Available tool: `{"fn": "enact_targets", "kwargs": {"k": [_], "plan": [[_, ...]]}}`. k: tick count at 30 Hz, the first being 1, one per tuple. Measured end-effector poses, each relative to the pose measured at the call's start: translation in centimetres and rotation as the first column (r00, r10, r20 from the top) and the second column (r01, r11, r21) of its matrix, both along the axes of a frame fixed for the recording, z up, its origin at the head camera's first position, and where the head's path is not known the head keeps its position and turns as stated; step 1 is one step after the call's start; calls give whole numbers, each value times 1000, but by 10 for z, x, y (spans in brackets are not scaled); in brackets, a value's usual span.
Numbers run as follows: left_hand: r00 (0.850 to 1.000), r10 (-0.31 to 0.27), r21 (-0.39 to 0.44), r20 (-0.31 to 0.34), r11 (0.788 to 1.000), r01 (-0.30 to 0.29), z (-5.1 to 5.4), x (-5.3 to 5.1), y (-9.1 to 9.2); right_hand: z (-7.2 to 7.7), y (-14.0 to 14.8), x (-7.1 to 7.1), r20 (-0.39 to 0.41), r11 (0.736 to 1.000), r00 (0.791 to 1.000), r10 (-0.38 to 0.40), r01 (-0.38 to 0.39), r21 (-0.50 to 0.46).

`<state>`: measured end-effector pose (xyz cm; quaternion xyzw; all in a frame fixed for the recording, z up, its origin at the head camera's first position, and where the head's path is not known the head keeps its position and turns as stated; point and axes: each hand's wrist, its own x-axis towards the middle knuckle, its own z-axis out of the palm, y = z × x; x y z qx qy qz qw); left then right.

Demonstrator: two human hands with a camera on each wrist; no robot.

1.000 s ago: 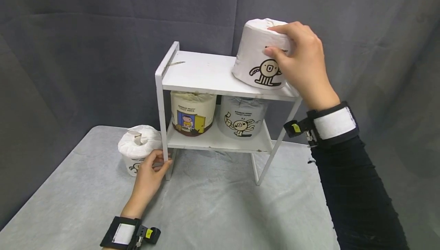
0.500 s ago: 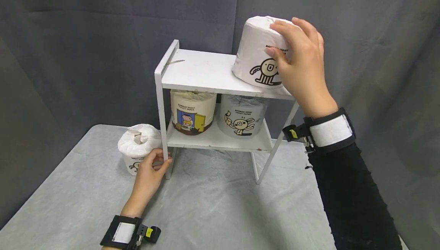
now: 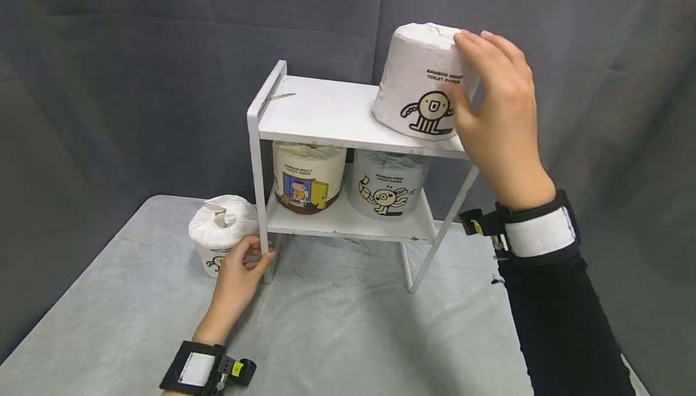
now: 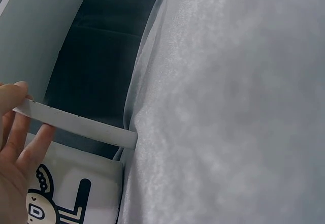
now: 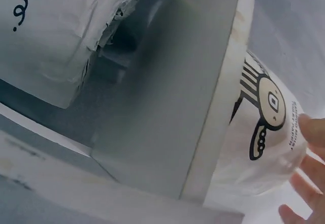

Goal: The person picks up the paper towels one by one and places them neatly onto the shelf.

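Note:
A white wrapped toilet roll (image 3: pixel 408 75) stands on the right end of the white rack's top shelf (image 3: pixel 321 106). Beside its right side, my right hand (image 3: pixel 502 124) has its fingers extended and thumb spread. In the right wrist view, the thumb (image 5: pixel 312 130) lies at the roll's edge; firm contact is hard to tell. My left hand (image 3: pixel 236 278) pinches the rack's front left leg (image 4: pixel 81 125) between thumb and fingers. Just behind that hand, another white toilet roll (image 3: pixel 220 230) stands on the table, partly covered by the fingers.
On the lower shelf, a cream toilet roll (image 3: pixel 307 181) and a grey toilet roll (image 3: pixel 387 187) stand side by side. A pale cloth covers the table (image 3: pixel 326 329). Dark grey curtains (image 3: pixel 163 81) hang behind.
My right hand has loosened its grip on the top roll and drawn back to the right, uncovering more print. That roll stays on the shelf. My left hand keeps holding the leg.

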<state>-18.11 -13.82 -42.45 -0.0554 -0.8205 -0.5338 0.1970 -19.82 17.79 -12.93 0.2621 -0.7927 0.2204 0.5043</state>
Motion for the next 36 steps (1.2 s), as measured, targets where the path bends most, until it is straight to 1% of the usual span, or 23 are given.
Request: {"fn": "enact_targets", "kwargs": {"k": [3, 6, 9, 11, 15, 18, 21, 23, 25, 26, 28, 29, 31, 35, 36], "plan": [[1000, 0, 0, 0, 1000, 0, 0, 0, 0, -6, -1, 7, -79, 996, 995, 68, -71, -45], [1000, -3, 1, 2, 1000, 3, 0, 0, 1, -14, -3, 14, -148, 987, 980, 135, -146, -67], [1000, -4, 3, 3, 1000, 4, 0, 0, 1, -23, -4, 25, -183, 976, 968, 173, -193, -100], [1000, -6, 3, 2, 1000, 6, 0, 0, 1, -30, -5, 32, -190, 970, 966, 174, -202, -137], [1000, -4, 1, 0, 1000, 4, 0, 0, 2, -43, -6, 45, -200, 956, 968, 152, -195, -220], [1000, 1, -1, 2, 1000, -1, 0, 0, 1, -54, -7, 53, -197, 937, 971, 133, -188, -295], [1000, 3, -1, 10, 1000, -3, 0, 1, 1, -66, -4, 59, -168, 898, 972, 162, -215, -383], [1000, 0, -1, 17, 1000, 0, 0, 1, 1, -76, 2, 61, -140, 858, 969, 204, -246, -451], [1000, -2, -2, 21, 1000, 2, 0, 2, 1, -87, 10, 60, -115, 805, 958, 263, -284, -521], [1000, -1, -5, 22, 1000, 1, 0, 2, 0, -92, 14, 60, -104, 784, 954, 281, -290, -549], [1000, 0, -5, 23, 1000, 0, 0, 2, 0, -103, 22, 58, -84, 750, 949, 302, -292, -594], [1000, 1, -5, 22, 1000, 0, -1, 2, 0, -107, 25, 57, -70, 744, 949, 306, -284, -605], [1000, 2, -7, 18, 1000, -2, -1, 2, 0, -116, 31, 58, -25, 751, 953, 301, -253, -611], [1000, -3, -3, 7, 1000, 3, -1, 2, 1, -131, 39, 60, 75, 773, 959, 273, -172, -611], [1000, -3, -4, 5, 1000, 3, -2, 2, 1, -135, 41, 60, 99, 773, 958, 268, -153, -616]]}}
